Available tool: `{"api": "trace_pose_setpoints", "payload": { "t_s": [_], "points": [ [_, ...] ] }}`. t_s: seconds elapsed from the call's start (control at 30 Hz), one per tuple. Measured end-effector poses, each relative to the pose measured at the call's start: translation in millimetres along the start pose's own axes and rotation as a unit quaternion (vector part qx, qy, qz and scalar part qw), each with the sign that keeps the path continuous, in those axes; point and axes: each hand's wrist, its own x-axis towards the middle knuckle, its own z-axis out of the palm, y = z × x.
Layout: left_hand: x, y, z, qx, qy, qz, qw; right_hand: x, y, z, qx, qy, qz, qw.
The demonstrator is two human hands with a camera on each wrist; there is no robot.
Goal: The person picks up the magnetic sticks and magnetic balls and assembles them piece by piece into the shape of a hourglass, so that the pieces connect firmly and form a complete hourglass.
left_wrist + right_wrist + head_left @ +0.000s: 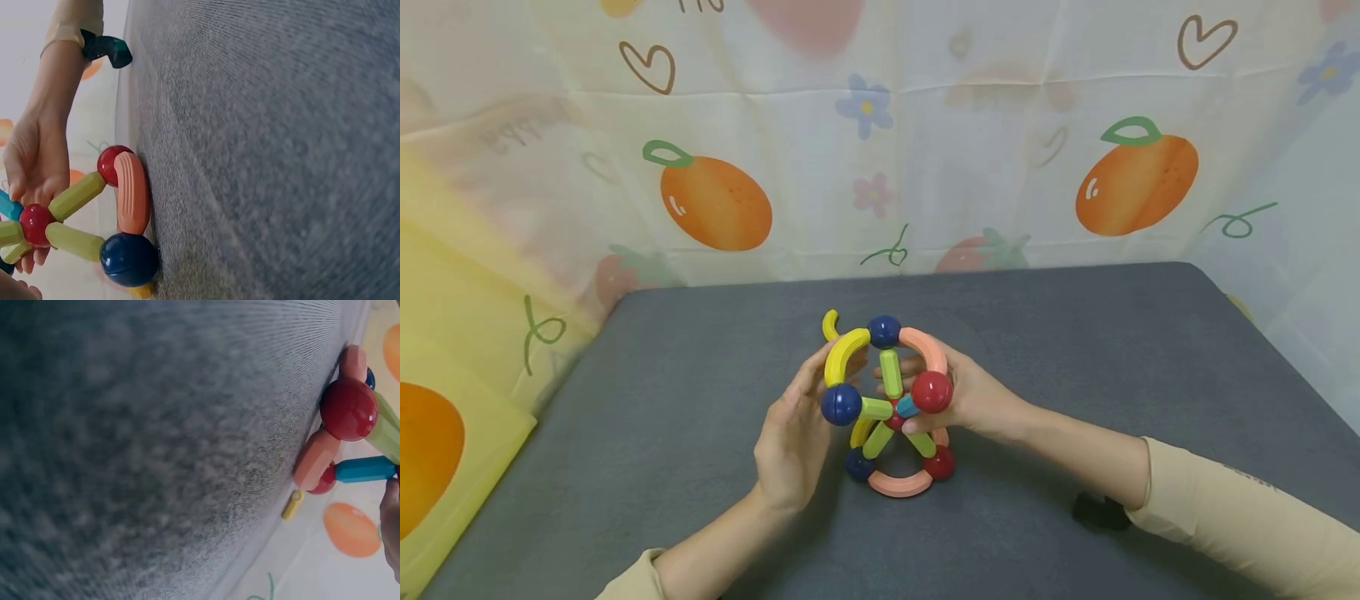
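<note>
A magnetic ball-and-stick model [891, 367] stands on the table between both hands. Light green sticks [75, 240] and one blue stick [365, 469] radiate from a red centre ball [37, 224]. Yellow and salmon curved sticks join blue and red balls around its upper and lower parts. My right hand [977, 400] holds the model from the right, thumb near the blue stick and fingers behind. At the left side is my left hand [793, 446], its extended fingers passing behind the upper yellow curved stick; whether its fingertips press there is hidden.
A loose yellow curved stick [830, 324] lies on the dark grey table [700, 375], just behind the model. A fruit-patterned cloth [970, 183] hangs along the table's back edge. Near the right sleeve is a dark object [1101, 512].
</note>
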Motion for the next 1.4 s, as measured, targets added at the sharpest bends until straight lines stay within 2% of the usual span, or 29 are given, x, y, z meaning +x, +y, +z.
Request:
{"api": "trace_pose_setpoints", "payload": {
  "t_s": [0.3,0.6,0.8,0.97,1.2,1.4],
  "points": [
    [0.5,-0.3,-6.4,0.004,0.002,0.001,1.0000,-4.6,5.3,1.4,-0.005,-0.007,0.013,0.9999],
    [0.0,-0.9,-10.1,-0.039,-0.023,-0.007,0.9990,-11.8,11.0,12.6,-0.006,0.049,0.047,0.9977],
    [0.3,-1.5,-10.4,-0.058,-0.033,-0.013,0.9977,-18.7,13.2,12.6,0.002,0.053,0.041,0.9977],
    [0.9,-1.8,-9.6,-0.056,-0.030,-0.017,0.9978,-21.2,14.2,12.9,0.017,0.054,0.034,0.9978],
    [1.8,-0.5,-12.2,-0.057,-0.043,-0.019,0.9973,-21.4,13.3,13.0,0.008,0.069,0.035,0.9970],
    [7.1,0.7,-15.4,-0.023,-0.013,-0.018,0.9995,-18.2,11.3,14.8,0.006,0.088,0.053,0.9947]
  ]
}}
